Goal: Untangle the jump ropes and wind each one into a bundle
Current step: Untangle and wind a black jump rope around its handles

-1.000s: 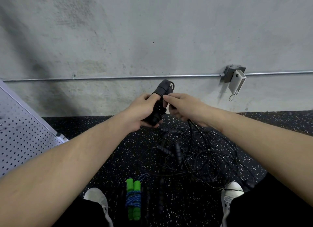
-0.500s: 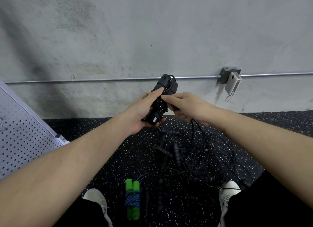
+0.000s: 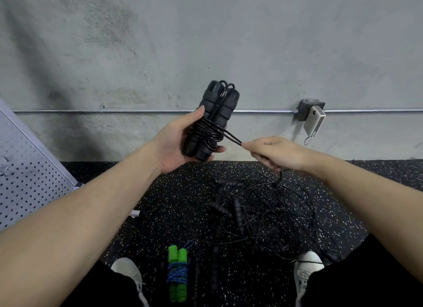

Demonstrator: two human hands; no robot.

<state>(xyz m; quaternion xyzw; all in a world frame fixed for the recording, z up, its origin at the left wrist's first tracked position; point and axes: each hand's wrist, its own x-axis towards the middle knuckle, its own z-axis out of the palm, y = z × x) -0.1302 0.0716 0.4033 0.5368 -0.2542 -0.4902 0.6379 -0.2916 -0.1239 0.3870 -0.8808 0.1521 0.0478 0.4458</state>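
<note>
Since a second ago the two hands have drawn apart: the right hand (image 3: 278,152) has pulled away from the bundle and now draws a doubled loop of cord out taut to the side, while the left hand (image 3: 177,144) has raised the bundle higher against the wall.

The left hand cradles the black jump rope bundle (image 3: 211,121), thumb up along its near side and fingertips curled under its lower end. Its two foam handles lie side by side, roughly upright, with several turns of cord wrapped round their middle. The right hand pinches the loop of cord (image 3: 232,137) between thumb and forefinger, just beside the wraps, and slack trails below that hand toward the floor.

This bundle looks nearly finished; the last loop likely needs only tucking or tightening.

Below the hands, a tangle of black ropes (image 3: 258,213) with several handles lies on the speckled rubber floor (image 3: 174,206), not yet sorted. Nearer the person, between the shoes, a green-handled rope bundle (image 3: 178,274) lies already wound with blue cord. So one rope appears done, one close, and most of the work remains.
</note>
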